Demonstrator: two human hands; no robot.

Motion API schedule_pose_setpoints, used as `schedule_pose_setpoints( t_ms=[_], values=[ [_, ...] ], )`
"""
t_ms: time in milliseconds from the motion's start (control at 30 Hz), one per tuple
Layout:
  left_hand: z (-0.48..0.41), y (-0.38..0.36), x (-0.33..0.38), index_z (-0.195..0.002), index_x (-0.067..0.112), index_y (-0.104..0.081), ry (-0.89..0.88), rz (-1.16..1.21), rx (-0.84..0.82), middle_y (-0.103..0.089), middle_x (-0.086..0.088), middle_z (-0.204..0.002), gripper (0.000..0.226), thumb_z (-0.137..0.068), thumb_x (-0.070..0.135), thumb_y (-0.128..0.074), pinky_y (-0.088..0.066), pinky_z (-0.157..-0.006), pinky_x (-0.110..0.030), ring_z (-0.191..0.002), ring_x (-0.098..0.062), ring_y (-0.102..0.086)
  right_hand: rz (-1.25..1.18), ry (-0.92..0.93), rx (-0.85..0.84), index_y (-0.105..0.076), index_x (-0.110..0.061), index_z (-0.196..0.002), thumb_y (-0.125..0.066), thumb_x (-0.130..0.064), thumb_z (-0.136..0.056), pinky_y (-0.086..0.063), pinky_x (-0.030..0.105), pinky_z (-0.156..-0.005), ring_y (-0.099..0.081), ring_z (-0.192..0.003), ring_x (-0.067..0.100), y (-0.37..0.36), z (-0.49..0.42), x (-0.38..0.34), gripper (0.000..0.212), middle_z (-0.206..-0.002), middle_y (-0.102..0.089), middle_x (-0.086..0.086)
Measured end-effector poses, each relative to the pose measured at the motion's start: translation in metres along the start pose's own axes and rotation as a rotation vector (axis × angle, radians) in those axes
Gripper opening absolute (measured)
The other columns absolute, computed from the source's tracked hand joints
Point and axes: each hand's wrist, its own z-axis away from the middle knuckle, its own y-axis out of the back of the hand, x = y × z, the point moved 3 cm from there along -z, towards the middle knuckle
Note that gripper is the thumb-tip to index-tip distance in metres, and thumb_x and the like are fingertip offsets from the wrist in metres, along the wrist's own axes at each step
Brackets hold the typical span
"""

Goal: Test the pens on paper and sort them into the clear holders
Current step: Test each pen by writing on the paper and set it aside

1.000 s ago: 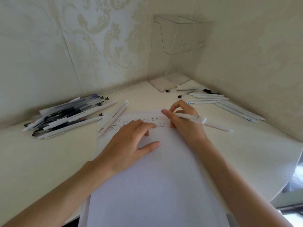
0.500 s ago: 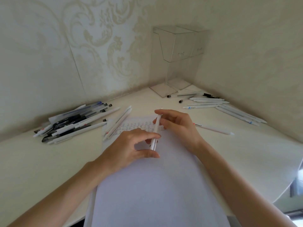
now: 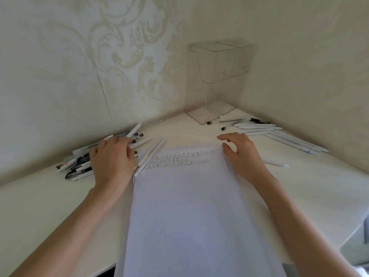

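Since a moment ago my left hand (image 3: 112, 156) has carried the white pen (image 3: 134, 130) over the pile of pens (image 3: 79, 166) beneath it, fingers curled round it. My right hand (image 3: 241, 154) hovers loose, empty. Three rows of test marks (image 3: 179, 159) lie between my hands; the clear holders (image 3: 219, 62) beyond look empty, so I judge sorting remains.

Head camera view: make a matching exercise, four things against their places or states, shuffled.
1. clear acrylic holders
2. white paper sheet with rows of marks
3. slim white pen angled upward
4. right hand

A. open, at the paper's top right corner
B. in the left hand's fingers, above the pile of pens
C. in the far wall corner
D. flat on the table between the forearms

Pairs: 1-C, 2-D, 3-B, 4-A
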Motion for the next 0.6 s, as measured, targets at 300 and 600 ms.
schedule_pose_setpoints(
  t_ms=[300, 600],
  values=[
    [0.035, -0.006, 0.092, -0.122, 0.023, -0.060, -0.643, 0.417, -0.485, -0.049, 0.001, -0.135, 0.057, -0.085, 0.052, -0.029, -0.027, -0.103, -0.027, -0.124, -0.017, -0.043, 0.284, -0.215, -0.123, -0.065, -0.017, -0.116, -0.063, -0.028, -0.089, -0.032, 0.034, -0.099, -0.045, -0.118, 0.029, 0.056, 0.015, 0.060, 0.029, -0.118, -0.062, 0.002],
    [0.066, -0.028, 0.122, -0.129, 0.028, -0.052, -0.844, 0.447, -0.622, -0.044, 0.010, -0.140, 0.064, -0.089, 0.063, -0.017, -0.018, -0.106, -0.018, -0.127, -0.004, -0.031, 0.196, -0.071, 0.014, -0.049, -0.011, -0.102, -0.046, -0.013, -0.096, -0.038, 0.035, -0.070, -0.054, -0.088, 0.032, 0.038, 0.017, 0.053, 0.006, -0.095, -0.061, 0.010]
  ],
)
